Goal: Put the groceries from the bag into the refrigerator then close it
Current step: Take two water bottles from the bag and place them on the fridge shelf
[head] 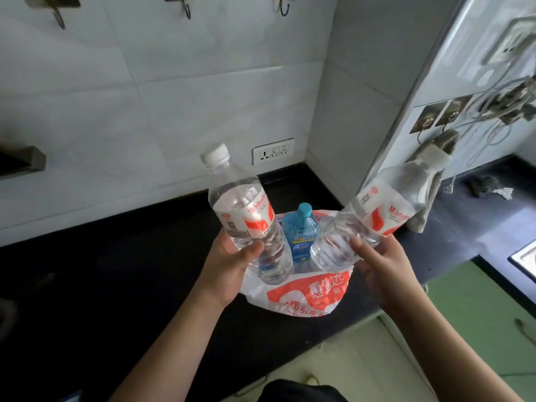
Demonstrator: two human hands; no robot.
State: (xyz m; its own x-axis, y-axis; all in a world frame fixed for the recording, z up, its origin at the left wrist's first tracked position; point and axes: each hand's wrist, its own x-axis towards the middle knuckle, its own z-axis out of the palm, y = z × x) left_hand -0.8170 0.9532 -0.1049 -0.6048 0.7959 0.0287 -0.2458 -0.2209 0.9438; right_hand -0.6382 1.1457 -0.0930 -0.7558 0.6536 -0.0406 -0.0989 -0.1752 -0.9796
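At centre frame, the left hand gripped one clear water bottle and the right hand gripped another water bottle, fingers curled round each. Between them a blue bottle stood in the white plastic bag on the dark desk.

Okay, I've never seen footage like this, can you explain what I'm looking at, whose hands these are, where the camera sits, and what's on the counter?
There is no machine here. One wide-angle camera on a person's head looks forward and down at their bare hands. The left hand grips a clear plastic water bottle with a white cap and red-and-white label. The right hand grips a second clear water bottle with the same label, tilted towards the right. Below them, on the black countertop, sits a white plastic shopping bag with red print, and a blue bottle with a blue cap stands in it. A white wall socket is behind. The refrigerator is not clearly in view.
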